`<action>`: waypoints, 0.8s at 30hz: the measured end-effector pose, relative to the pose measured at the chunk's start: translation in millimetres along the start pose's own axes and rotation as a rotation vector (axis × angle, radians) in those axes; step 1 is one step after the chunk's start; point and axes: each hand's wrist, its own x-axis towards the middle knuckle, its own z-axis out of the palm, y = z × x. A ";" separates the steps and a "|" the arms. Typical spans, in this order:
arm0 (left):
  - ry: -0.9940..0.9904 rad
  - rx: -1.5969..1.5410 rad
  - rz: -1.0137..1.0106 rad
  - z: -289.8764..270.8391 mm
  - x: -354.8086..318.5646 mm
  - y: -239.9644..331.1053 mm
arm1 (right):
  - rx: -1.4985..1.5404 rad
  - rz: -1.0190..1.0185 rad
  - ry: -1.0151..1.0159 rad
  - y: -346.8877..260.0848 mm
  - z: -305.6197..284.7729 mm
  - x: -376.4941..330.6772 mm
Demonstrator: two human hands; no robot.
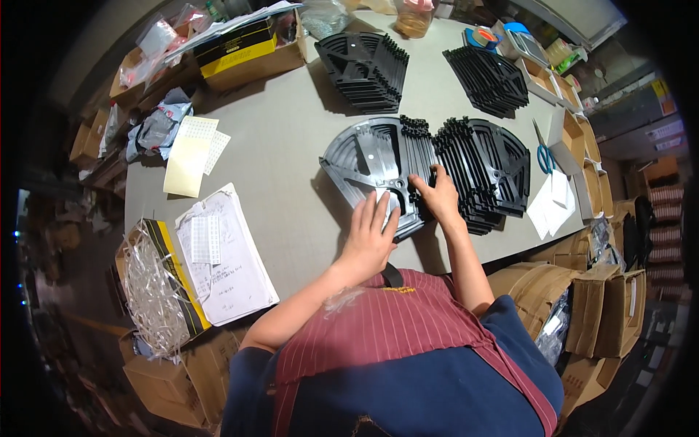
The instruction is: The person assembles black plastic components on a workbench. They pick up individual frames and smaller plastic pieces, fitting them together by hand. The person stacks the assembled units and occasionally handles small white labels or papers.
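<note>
My left hand (373, 237) lies with its fingers spread on the near part of a black fan-shaped plastic part (353, 156). A small white piece (384, 195), perhaps a label, shows by those fingertips. At the right edge of the same part rests my right hand (441, 200), thumb and index finger apart; its other fingers are partly hidden. This part lies on top of a stack of similar ones. Touching it on the right is a second leaning stack of black plastic parts (502, 164).
Two more black stacks (360, 69) (488, 80) stand farther back. To the left lie sticker sheets (191, 156), a notebook (244, 266) and a box of clear strips (153, 291). Scissors (544, 149), white paper (550, 207) and small cardboard trays (568, 138) line the right edge.
</note>
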 end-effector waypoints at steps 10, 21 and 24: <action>-0.059 0.411 -0.131 -7.7 -19.3 -12.8 | -0.121 -0.303 -0.158 -71.1 46.0 -14.5; -0.151 0.589 -0.153 -70.2 20.1 -196.1 | -0.068 -0.485 -0.142 -203.3 164.5 111.1; -0.214 0.592 -0.176 -98.8 62.7 -207.4 | 0.198 -0.413 -0.191 -200.3 170.9 145.9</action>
